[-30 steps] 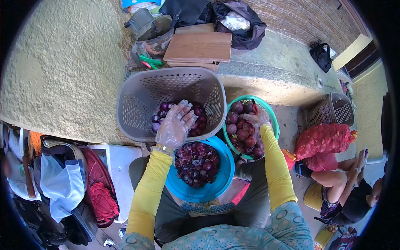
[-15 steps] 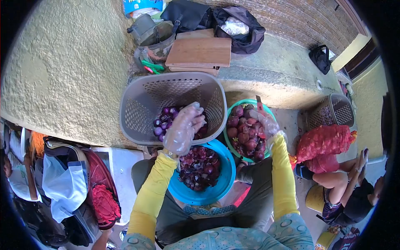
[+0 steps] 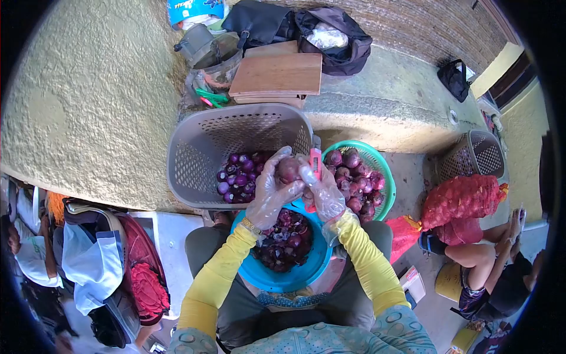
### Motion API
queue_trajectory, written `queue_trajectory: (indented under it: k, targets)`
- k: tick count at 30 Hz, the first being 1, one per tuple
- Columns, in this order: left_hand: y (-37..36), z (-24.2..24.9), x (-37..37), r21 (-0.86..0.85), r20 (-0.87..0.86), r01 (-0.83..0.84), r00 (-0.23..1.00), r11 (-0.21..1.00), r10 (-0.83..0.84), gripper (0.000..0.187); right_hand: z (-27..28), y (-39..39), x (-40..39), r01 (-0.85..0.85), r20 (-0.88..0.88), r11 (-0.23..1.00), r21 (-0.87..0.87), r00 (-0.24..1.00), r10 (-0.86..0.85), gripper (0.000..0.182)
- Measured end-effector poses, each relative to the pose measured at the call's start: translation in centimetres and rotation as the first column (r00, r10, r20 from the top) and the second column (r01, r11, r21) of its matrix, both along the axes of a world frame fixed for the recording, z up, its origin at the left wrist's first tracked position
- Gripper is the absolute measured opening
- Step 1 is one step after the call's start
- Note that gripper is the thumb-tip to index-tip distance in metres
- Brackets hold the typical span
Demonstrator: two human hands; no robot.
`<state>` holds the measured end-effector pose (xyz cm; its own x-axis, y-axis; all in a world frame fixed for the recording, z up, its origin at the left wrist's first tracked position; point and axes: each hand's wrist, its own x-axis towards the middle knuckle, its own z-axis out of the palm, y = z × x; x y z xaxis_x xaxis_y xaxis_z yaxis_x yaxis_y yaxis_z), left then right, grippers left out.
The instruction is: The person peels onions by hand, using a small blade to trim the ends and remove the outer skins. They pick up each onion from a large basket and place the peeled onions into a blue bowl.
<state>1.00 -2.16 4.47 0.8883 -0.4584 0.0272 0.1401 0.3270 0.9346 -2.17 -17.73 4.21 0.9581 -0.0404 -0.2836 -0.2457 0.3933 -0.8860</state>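
Note:
Both hands wear clear plastic gloves and meet above the far rim of the blue basin (image 3: 324, 256). My left hand (image 3: 265, 200) has its fingers wrapped round an unpeeled red onion (image 3: 289, 170). Pressed close to that onion, my right hand (image 3: 328, 197) grips a pink utility knife (image 3: 316, 160), tip pointing up and away from me. Loose onion skins (image 3: 283, 245) fill the basin between my knees. Peeled purple onions (image 3: 239, 180) lie in the grey perforated basket (image 3: 191, 156) at the left. More unpeeled onions (image 3: 362, 189) sit in the green basket (image 3: 390, 192) at the right.
Wooden boards (image 3: 276, 74), a bucket (image 3: 221, 56) and dark bags (image 3: 336, 41) rest on the ledge ahead. A red mesh sack (image 3: 463, 200) stands right, near a seated person (image 3: 471, 259). A white box (image 3: 177, 236) and piled bags (image 3: 94, 259) are at left.
My left hand has moved right from above the grey basket and now holds an onion. My right hand has come left from the green basket, still with the knife.

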Motion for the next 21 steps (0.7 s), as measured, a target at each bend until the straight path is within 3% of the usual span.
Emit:
queue_trajectory:
  k: [2, 3, 5, 7, 9, 12, 13, 15, 16, 18, 21]
  targets:
    - [0.4, -0.2, 0.6, 0.0, 0.058, -0.006, 0.998, 1.0, 0.006, 0.079, -0.1, -0.6, 0.0, -0.012, 0.008, 0.998, -0.057, 1.0, 0.012, 0.055]
    - [0.7, -0.4, 0.7, 0.0, 0.059, -0.008, 0.998, 1.0, 0.008, 0.079, -0.3, -1.1, 0.0, 0.005, 0.002, 1.0, 0.009, 1.0, -0.005, 0.053]
    - [1.2, -0.4, 0.8, -0.198, -0.151, -0.021, 0.988, 0.98, -0.01, 0.077, -0.5, -1.5, -0.1, 0.042, -0.016, 0.989, 0.14, 0.999, -0.04, 0.053]
    - [1.4, 0.0, 1.1, -0.219, -0.149, -0.006, 0.988, 0.976, -0.027, 0.077, 0.0, -1.5, -0.2, 0.054, 0.017, 0.992, 0.113, 0.998, -0.057, 0.05]
    - [1.7, -0.3, 1.4, -0.334, -0.198, 0.021, 0.976, 0.942, -0.091, 0.079, -0.4, -2.0, -0.2, -0.029, -0.041, 0.99, 0.139, 0.999, 0.035, 0.049]
    - [1.9, -0.9, 2.1, -0.456, -0.281, 0.023, 0.945, 0.89, -0.169, 0.079, -1.1, -1.8, 0.0, 0.006, 0.006, 0.979, 0.204, 1.0, -0.007, 0.045]
    - [2.0, -1.0, 2.1, -0.456, -0.282, 0.024, 0.944, 0.89, -0.17, 0.079, -1.0, -1.9, 0.0, 0.007, 0.005, 0.979, 0.204, 1.0, -0.008, 0.045]
    - [2.1, -1.1, 2.2, -0.555, -0.349, -0.023, 0.914, 0.832, -0.207, 0.075, -0.8, -2.4, 0.0, -0.082, -0.113, 0.996, 0.03, 0.99, 0.085, 0.042]
    - [2.0, -1.1, 2.2, -0.554, -0.35, -0.025, 0.914, 0.832, -0.206, 0.075, -0.9, -2.3, 0.0, -0.082, -0.115, 0.996, 0.032, 0.99, 0.085, 0.042]
    - [2.0, -0.9, 2.1, -0.459, -0.358, -0.105, 0.931, 0.882, -0.075, 0.074, -1.4, -1.9, -0.1, -0.103, -0.111, 0.975, 0.197, 0.986, 0.127, 0.043]
    - [2.1, -1.5, 2.5, -0.453, -0.362, -0.095, 0.928, 0.886, -0.085, 0.074, -2.2, -1.5, 0.6, -0.023, -0.06, 0.949, 0.316, 0.997, 0.044, 0.045]
